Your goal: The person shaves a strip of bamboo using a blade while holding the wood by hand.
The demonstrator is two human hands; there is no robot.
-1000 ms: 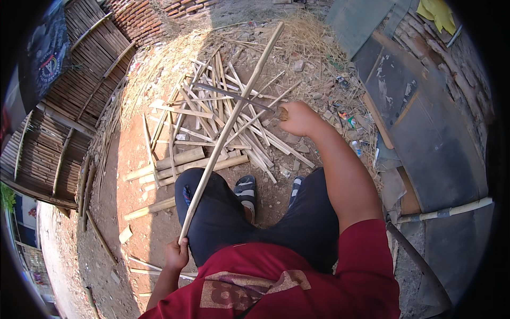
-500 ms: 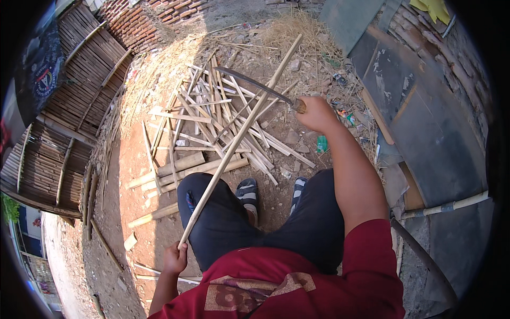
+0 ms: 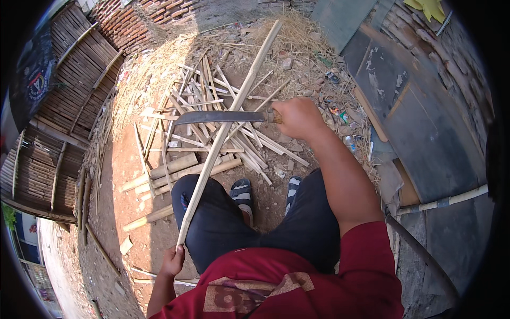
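A long bamboo strip (image 3: 212, 154) slants from my left thigh up and away over the ground. Its near end is gripped by my left hand (image 3: 172, 261), fingers closed around it. My right hand (image 3: 298, 119) is wrapped round the short wooden handle of a machete (image 3: 218, 117). The dark blade, hooked at its tip, lies crosswise over the strip, its broad side showing, the tip toward the left. It meets the strip around mid-length; whether its edge bites into the bamboo I cannot tell.
Beyond my feet lies a heap of split bamboo strips (image 3: 249, 143). Thicker bamboo poles (image 3: 186, 173) rest left of my knee. Woven bamboo panels (image 3: 69, 101) stand at the left, dark boards (image 3: 419, 133) at the right. A brick wall (image 3: 143, 21) and dry straw (image 3: 287, 32) are at the back.
My right hand has come nearer and slightly left, and the blade has swung from slanting away to nearly crosswise, lower along the strip. The strip has turned its wider face up; my left hand keeps its grip.
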